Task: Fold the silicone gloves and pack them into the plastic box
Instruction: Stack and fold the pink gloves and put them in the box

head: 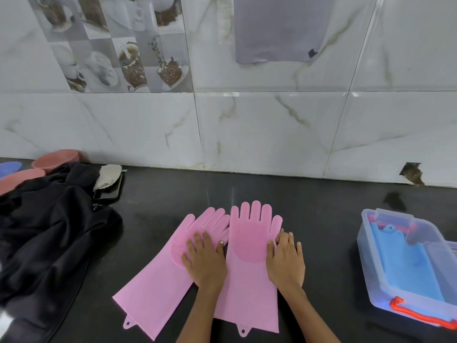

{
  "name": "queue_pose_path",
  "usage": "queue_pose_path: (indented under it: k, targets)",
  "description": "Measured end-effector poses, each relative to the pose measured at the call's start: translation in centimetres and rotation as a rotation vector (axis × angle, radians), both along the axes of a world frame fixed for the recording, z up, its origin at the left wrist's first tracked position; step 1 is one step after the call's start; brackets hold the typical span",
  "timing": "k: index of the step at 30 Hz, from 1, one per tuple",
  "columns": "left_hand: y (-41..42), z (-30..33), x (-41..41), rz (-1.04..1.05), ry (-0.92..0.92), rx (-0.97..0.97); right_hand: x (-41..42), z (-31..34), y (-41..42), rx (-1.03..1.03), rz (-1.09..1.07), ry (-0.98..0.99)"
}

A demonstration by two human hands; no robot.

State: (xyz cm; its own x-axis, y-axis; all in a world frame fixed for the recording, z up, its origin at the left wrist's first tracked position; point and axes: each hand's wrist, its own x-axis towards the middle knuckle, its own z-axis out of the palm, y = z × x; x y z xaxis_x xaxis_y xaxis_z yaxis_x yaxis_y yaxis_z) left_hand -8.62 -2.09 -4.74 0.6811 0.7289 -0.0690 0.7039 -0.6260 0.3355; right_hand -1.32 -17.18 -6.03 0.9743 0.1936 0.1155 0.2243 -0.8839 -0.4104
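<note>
Two pink gloves lay flat under the hands.
Left hand and right hand, grips spread flat, pressed the left glove and right glove on the counter; plastic box well right.

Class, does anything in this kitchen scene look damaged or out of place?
Yes: the white marble-pattern wall tile has a broken hole at its bottom edge, just above the black countertop, exposing rough brown material.

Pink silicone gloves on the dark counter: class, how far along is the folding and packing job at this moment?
Done: blue silicone gloves already lie in the clear plastic box with red handles. In hand: the two pink silicone gloves lie flat, unfolded, side by side; the left hand and right hand press flat on them. Left: folding both pink gloves and packing them into the box.
</note>
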Motion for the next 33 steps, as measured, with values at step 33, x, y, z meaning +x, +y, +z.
queue_pose_path:
  k: [33]
  targets:
    - [3.1,6.7,1.2,0.368,-0.794,-0.453,-1.1,3.2,4.3,0.818,0.107,0.159]
